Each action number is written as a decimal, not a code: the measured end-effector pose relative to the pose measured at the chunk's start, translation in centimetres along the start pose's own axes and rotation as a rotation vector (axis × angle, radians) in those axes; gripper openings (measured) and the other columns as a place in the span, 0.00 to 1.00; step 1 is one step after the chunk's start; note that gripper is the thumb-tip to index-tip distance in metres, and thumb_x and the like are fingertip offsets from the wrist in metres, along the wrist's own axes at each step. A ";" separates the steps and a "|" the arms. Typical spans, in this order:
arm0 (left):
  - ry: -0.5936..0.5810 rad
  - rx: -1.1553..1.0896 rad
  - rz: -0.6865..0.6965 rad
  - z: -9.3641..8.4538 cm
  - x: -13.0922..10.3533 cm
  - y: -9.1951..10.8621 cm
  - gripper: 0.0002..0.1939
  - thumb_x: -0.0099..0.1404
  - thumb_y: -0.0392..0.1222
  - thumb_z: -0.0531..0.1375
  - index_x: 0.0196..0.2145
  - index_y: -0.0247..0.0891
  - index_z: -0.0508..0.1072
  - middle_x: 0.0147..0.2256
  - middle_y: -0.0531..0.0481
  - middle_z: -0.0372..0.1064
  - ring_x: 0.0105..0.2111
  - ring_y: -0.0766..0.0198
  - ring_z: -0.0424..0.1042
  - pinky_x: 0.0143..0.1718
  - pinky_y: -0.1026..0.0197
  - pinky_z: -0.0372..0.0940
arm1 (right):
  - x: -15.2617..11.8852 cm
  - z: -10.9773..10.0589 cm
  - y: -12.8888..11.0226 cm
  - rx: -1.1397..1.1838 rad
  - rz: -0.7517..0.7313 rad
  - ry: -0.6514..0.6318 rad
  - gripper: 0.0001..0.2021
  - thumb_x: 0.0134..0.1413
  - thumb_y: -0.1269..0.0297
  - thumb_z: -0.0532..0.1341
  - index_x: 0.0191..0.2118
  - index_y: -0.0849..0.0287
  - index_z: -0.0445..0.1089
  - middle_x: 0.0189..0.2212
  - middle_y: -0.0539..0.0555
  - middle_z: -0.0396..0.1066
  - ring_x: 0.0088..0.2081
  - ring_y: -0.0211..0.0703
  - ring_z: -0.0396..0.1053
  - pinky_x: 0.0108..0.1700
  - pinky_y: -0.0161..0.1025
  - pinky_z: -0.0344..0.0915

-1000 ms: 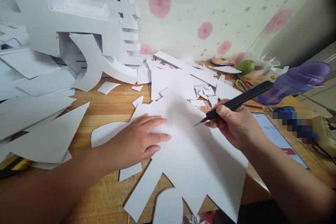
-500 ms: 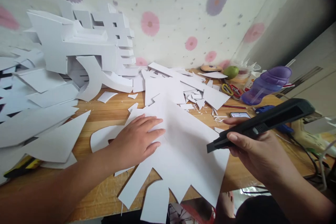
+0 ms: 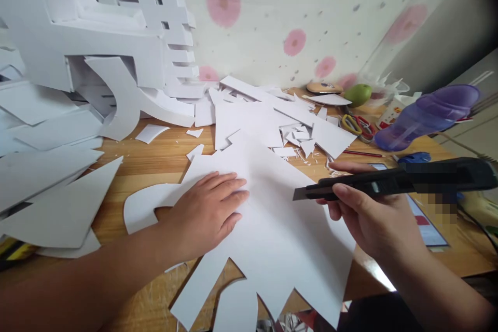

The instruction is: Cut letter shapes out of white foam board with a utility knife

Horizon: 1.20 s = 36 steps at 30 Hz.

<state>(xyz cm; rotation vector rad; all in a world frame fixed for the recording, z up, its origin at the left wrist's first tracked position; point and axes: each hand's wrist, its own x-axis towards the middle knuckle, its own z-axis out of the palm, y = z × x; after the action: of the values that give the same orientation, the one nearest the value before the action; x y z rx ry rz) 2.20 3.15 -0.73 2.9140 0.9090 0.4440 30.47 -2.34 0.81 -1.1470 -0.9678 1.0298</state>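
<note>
A large white foam board sheet (image 3: 288, 238) with cut-out notches lies on the wooden table before me. My left hand (image 3: 212, 212) rests flat on its left part, fingers stretched out and palm down. Above the sheet's right side, my right hand (image 3: 369, 212) is closed round a black utility knife (image 3: 381, 181). Its blade points left and is held over the board, seemingly apart from it. A shadow falls on the sheet beneath the knife. At the sheet's left, a curved white piece (image 3: 143, 205) shows partly behind my left forearm.
A white foam board model (image 3: 112, 36) stands at the back left, beside stacked white sheets (image 3: 58, 207). Scraps (image 3: 299, 137) lie at the back. Scissors (image 3: 358, 125), a green fruit (image 3: 358, 95), a purple bottle (image 3: 420, 116) and a phone or tablet (image 3: 428, 223) sit at the right.
The view has shifted and come closer to the table. My right hand has turned the knife flatter, its blade now further left over the sheet. My left hand stays on the board.
</note>
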 end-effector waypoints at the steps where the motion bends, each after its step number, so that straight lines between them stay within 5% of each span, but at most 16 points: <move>1: 0.010 -0.012 -0.003 0.1 0.0 0.0 0.16 0.69 0.37 0.53 0.51 0.39 0.73 0.56 0.47 0.69 0.58 0.51 0.65 0.59 0.41 0.60 | 0.1 0.2 0.2 -0.035 -0.014 -0.013 0.14 0.49 0.65 0.70 0.43 0.52 0.75 0.23 0.50 0.74 0.23 0.41 0.72 0.21 0.34 0.64; 7: 0.030 -0.063 -0.013 0.5 0.2 0.2 0.16 0.68 0.36 0.53 0.51 0.37 0.73 0.56 0.45 0.68 0.58 0.50 0.63 0.59 0.42 0.60 | 0.7 2.6 1.3 -0.325 -0.067 -0.002 0.08 0.50 0.62 0.70 0.36 0.52 0.73 0.21 0.48 0.71 0.20 0.38 0.69 0.23 0.36 0.67; 11: 0.030 -0.043 -0.036 0.6 0.2 0.2 0.17 0.70 0.38 0.52 0.53 0.41 0.72 0.58 0.48 0.66 0.61 0.50 0.59 0.62 0.38 0.54 | 1.3 3.6 2.1 -0.323 -0.080 -0.013 0.10 0.50 0.59 0.69 0.37 0.53 0.71 0.23 0.49 0.74 0.20 0.41 0.71 0.24 0.39 0.70; 19: 0.006 -0.022 -0.051 0.9 0.1 0.2 0.18 0.71 0.41 0.50 0.54 0.41 0.70 0.60 0.48 0.64 0.62 0.49 0.58 0.61 0.38 0.54 | 0.9 3.7 2.7 -0.580 -0.199 -0.107 0.10 0.51 0.59 0.69 0.40 0.50 0.73 0.34 0.52 0.78 0.33 0.46 0.78 0.39 0.44 0.75; 36: -0.011 -0.028 -0.061 0.9 0.2 0.3 0.18 0.70 0.41 0.51 0.55 0.41 0.70 0.61 0.49 0.63 0.62 0.49 0.58 0.61 0.37 0.55 | 0.8 3.4 2.6 -0.814 -0.261 -0.180 0.11 0.53 0.56 0.67 0.43 0.49 0.74 0.37 0.52 0.79 0.36 0.46 0.78 0.35 0.39 0.75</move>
<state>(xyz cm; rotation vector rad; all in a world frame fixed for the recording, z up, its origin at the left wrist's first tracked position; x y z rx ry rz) 2.72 3.06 -1.50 2.8519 0.9781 0.4329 27.12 -0.50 -1.14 -1.5340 -1.7191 0.5234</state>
